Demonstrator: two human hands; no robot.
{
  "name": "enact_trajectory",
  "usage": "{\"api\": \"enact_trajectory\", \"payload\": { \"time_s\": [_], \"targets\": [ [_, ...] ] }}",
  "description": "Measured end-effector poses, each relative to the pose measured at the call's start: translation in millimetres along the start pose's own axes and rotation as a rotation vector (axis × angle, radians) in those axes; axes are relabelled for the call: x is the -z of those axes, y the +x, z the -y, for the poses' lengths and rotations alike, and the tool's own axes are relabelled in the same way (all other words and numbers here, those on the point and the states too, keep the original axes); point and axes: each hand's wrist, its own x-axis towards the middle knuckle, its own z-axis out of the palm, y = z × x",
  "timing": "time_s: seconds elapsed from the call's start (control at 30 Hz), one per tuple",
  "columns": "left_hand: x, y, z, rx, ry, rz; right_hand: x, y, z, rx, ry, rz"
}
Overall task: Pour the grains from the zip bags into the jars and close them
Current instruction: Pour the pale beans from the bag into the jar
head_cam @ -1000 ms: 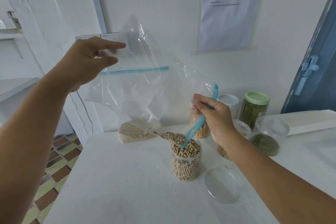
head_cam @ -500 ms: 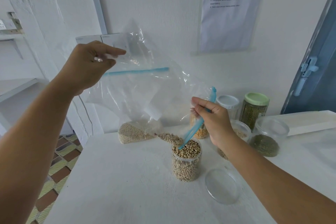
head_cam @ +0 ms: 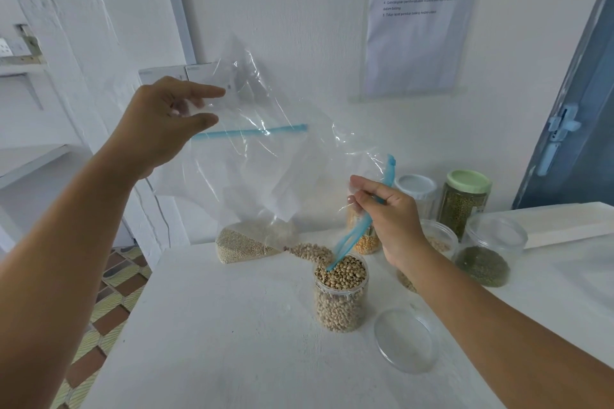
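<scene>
The last pale beans slide from the clear blue-zipped plastic bag (head_cam: 252,156) — left hand (head_cam: 162,123) pinching its raised corner, right hand (head_cam: 387,219) gripping its mouth — into the brimming clear jar (head_cam: 340,295) on the white bench (head_cam: 232,342), its clear round lid (head_cam: 405,339) lying beside, other jars crowding behind.

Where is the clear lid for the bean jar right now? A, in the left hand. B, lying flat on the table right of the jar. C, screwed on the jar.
B: the clear lid lies flat on the table, right of the open bean jar.
</scene>
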Motion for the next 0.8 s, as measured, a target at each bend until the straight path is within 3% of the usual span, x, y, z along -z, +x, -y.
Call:
{"api": "enact_trajectory", "payload": {
  "time_s": [0.37, 0.63, 0.8],
  "targets": [
    [-10.4, -3.8, -7.5, 0.0, 0.016, -0.015, 2.5, -5.7, 1.6, 0.021, -0.186, 0.082],
    [-14.4, 3.7, -17.0, -0.006, 0.057, -0.085, 0.4, -5.2, 4.6, 0.048, -0.063, 0.057],
    [-19.6, 4.8, -16.6, -0.03, 0.061, -0.018, 5.9, -6.7, -6.3, 0.041, -0.082, 0.038]
  ]
}}
